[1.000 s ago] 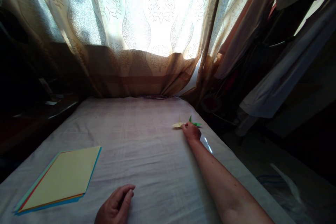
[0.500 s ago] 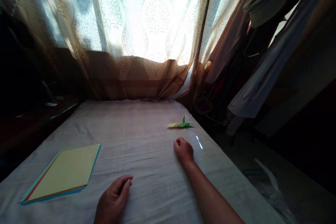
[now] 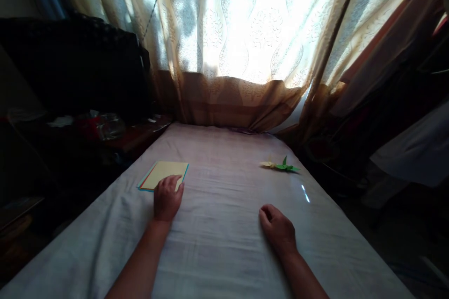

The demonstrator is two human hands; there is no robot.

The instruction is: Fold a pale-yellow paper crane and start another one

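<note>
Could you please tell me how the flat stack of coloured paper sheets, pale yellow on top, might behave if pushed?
The flat stack of coloured paper sheets looks thin, so it would probably feel light. Other colours show unevenly around its edges, so sheets may slide apart. Lying flat, it seems unlikely to roll or tip.

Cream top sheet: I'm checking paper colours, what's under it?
Blue, red and pale green edges show beneath the cream top sheet. The faces below are covered; the left hand hides part of the near edge.
</note>
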